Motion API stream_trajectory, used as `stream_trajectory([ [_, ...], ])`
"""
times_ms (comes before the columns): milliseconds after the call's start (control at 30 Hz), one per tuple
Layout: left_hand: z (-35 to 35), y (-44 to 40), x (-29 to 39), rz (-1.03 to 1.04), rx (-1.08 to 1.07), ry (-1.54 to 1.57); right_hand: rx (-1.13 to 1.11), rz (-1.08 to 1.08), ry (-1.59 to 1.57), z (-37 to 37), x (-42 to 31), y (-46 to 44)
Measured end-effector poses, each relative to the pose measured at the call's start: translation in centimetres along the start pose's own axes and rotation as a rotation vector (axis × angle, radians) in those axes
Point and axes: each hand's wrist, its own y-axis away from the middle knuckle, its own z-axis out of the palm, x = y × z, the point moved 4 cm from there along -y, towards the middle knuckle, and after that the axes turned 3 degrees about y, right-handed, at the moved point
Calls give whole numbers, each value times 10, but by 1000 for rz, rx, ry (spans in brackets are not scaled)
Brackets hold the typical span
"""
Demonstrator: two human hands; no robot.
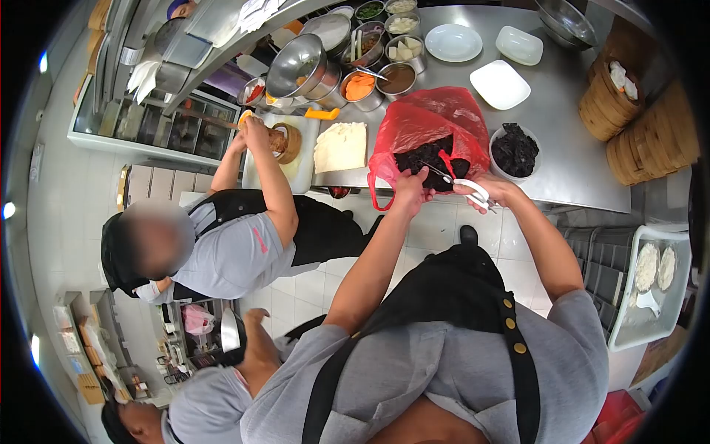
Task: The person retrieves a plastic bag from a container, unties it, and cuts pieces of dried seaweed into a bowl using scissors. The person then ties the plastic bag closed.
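Head view. Item: red plastic bag (436, 107), upper centre of the frame, mouth toward me, dark dried pieces (425, 157) within. Item: white-handled scissors (473, 194), clamped in my right hand (499, 189), blades pointing up-left into the dark pieces. Item: my left hand (411, 191), fingers curled at the lower edge of those pieces; whether they pinch any, I cannot tell.

Edges: the steel counter (566, 166) ends just below the bag, both my hands near that border. Just right of the bag, a white tub (515, 152) of similar dark pieces. Room: bare steel runs from the tub to the bamboo steamers (654, 140) at upper right. Left side: pale slab (340, 147) near the bag; farther left, a co-worker (222, 229) at a white board (299, 169).
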Motion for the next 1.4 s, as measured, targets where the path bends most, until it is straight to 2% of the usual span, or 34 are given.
stream_trajectory([
  [100,-6,-3,-4,18,96,3,7,-20,-12,-1,-3,10],
  [200,-13,-12,-8,-5,29,10,-1,-11,-13,-3,-1,18],
  [300,-6,-5,-3,39,102,45,-26,-19,-36,-4,6,21],
  [433,-12,-2,1,44,91,4,-64,-49,-53,-7,4,33],
  [600,-14,3,-4,66,79,-29,-51,-18,37,6,-3,20],
  [800,-14,7,-2,70,152,2,-66,-59,-9,22,-13,-5],
  [1167,-11,11,5,-22,97,30,5,-20,-22,32,-1,-28],
  [1300,-23,-7,1,-47,6,64,78,-104,-69,37,2,-27],
  [1400,-25,-3,2,-47,28,58,81,-142,-109,44,1,-21],
])
